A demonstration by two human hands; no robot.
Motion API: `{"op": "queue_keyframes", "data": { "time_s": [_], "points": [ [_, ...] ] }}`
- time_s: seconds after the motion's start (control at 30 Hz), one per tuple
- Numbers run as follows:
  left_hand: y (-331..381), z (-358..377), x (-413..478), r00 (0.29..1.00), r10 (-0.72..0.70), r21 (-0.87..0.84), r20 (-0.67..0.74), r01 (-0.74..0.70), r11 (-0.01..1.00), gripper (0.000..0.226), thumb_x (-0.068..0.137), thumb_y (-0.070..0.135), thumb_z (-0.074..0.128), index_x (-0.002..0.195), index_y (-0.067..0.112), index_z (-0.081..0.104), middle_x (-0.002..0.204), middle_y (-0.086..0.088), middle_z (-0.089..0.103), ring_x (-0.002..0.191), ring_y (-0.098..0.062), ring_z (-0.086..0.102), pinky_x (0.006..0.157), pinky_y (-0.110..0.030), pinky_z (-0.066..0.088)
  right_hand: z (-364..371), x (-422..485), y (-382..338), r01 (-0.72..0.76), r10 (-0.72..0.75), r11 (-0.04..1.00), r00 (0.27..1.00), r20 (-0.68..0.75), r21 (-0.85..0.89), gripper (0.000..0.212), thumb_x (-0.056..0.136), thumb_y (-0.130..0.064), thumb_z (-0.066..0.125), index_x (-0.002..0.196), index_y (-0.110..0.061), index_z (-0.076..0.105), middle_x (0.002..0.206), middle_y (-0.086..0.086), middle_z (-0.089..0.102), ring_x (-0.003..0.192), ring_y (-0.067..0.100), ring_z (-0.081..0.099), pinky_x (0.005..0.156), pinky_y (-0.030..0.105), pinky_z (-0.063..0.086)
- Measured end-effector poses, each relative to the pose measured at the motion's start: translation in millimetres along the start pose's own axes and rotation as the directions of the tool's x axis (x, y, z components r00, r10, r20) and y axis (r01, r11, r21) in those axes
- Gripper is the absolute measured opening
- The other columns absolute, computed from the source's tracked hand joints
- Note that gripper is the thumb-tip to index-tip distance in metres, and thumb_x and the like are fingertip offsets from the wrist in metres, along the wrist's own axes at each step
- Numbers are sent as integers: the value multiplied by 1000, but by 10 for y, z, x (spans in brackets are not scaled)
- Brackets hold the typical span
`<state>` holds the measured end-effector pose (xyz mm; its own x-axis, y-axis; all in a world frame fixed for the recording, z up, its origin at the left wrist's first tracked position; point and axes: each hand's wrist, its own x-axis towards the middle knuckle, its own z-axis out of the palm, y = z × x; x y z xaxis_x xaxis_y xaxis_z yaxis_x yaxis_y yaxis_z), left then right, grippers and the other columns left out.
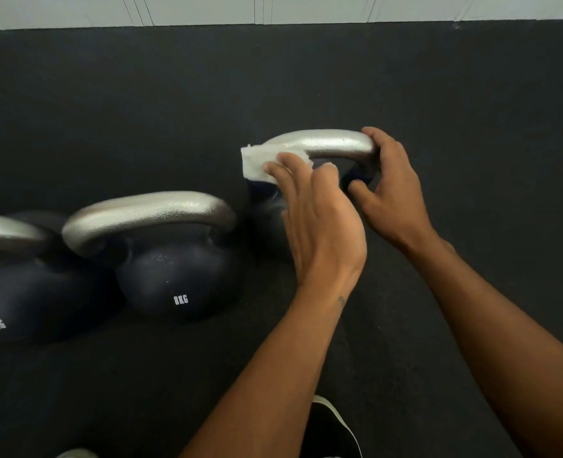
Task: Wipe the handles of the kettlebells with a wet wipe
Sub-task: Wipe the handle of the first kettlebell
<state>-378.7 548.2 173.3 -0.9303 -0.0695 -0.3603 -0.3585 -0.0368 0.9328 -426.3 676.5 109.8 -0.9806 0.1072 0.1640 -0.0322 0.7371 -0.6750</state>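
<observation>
Three dark kettlebells with silver handles stand in a row on the black floor. My left hand (pixel 319 213) holds a white wet wipe (pixel 260 163) wrapped around the left end of the rightmost kettlebell's handle (pixel 326 142). My right hand (pixel 389 186) grips the right end of that same handle, fingers over the top and thumb underneath. Most of this kettlebell's body is hidden behind my left hand. The middle kettlebell (pixel 177 279) is marked 8KG, and its handle (pixel 147 209) is bare. The left kettlebell (pixel 25 292), also marked 8KG, is cut off by the frame edge.
Black rubber flooring (pixel 306 77) runs back to a pale wall (pixel 273 8) at the top. A dark shoe with a white edge (pixel 333 428) shows at the bottom, below my forearms.
</observation>
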Motion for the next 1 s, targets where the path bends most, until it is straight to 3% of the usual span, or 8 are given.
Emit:
{"op": "queue_keyframes", "data": {
  "time_s": [0.1, 0.2, 0.27, 0.43, 0.7, 0.8, 0.9, 1.0],
  "points": [
    [-153, -84, 52, 989, 147, 457, 31, -145, 878, 68, 104, 40, 20, 162, 21, -11, 170, 3, -19, 157, -12, -6, 128, -49, 1, -3, -1, -3, 1, -1, 1000, 1000, -5, -6, 67, 85, -14, 64, 147, -23, 40, 139, -4, 46, 108, -8, 42, 83, -2, 33],
    [-310, -240, 100, 957, 282, 814, 74, -221, 537, 75, 95, 48, 5, 162, 16, -9, 170, -3, -16, 157, -22, -12, 126, -54, 1, 9, -3, -8, 16, -16, 1000, 1000, -8, -11, 67, 84, -13, 63, 147, -20, 40, 138, -3, 46, 106, -9, 39, 81, -5, 30],
    [-390, -310, 130, 934, 321, 898, 155, -268, 348, 81, 91, 51, 2, 163, 13, -7, 171, -8, -14, 157, -27, -11, 124, -59, 3, 18, -4, -16, 19, -19, 1000, 1000, -12, -10, 68, 83, -13, 64, 146, -19, 40, 137, -1, 46, 105, -8, 40, 80, -5, 31],
    [-511, -409, 275, 890, 378, 921, 255, -343, 186, 80, 94, 47, 13, 162, 10, -3, 171, -12, -9, 158, -28, -7, 122, -66, 10, 16, -7, -16, 26, -26, 1000, 1000, -12, -17, 67, 85, -14, 65, 147, -19, 39, 139, 1, 45, 104, -8, 40, 82, -4, 32],
    [-416, -476, 343, 868, 389, 922, 308, -374, 103, 82, 93, 48, 19, 163, 11, -1, 172, -10, -4, 158, -29, 0, 122, -65, 13, 24, -5, -27, 16, -16, 1000, 1000, -13, -12, 67, 85, -13, 65, 146, -21, 39, 138, 1, 46, 104, -3, 44, 81, -4, 34],
    [-161, -562, 427, 885, 359, 887, 296, -395, 240, 79, 92, 45, 20, 164, 17, 4, 172, -5, 3, 158, -23, 7, 122, -59, 15, 25, -6, -29, 13, -13, 1000, 1000, -12, -11, 68, 84, -14, 65, 146, -21, 39, 138, 0, 46, 107, -3, 44, 83, -1, 35],
    [143, -600, 526, 908, 306, 838, 286, -391, 380, 65, 96, 41, 21, 157, 23, 33, 166, -4, 29, 150, -25, 31, 114, -46, 31, 30, -4, -30, 12, -12, 1000, 1000, -27, 3, 67, 83, -12, 65, 145, -18, 41, 136, 1, 48, 107, -4, 44, 84, -2, 33],
    [369, -695, 708, 922, 257, 850, 290, -371, 373, 41, 100, 35, 30, 129, 28, 60, 137, -7, 59, 110, -35, 52, 85, -39, 32, 31, -1, -40, 14, -14, 1000, 999, -32, -6, 66, 82, -11, 65, 144, -17, 43, 134, 1, 49, 103, -5, 43, 81, -3, 32]
  ]
}}
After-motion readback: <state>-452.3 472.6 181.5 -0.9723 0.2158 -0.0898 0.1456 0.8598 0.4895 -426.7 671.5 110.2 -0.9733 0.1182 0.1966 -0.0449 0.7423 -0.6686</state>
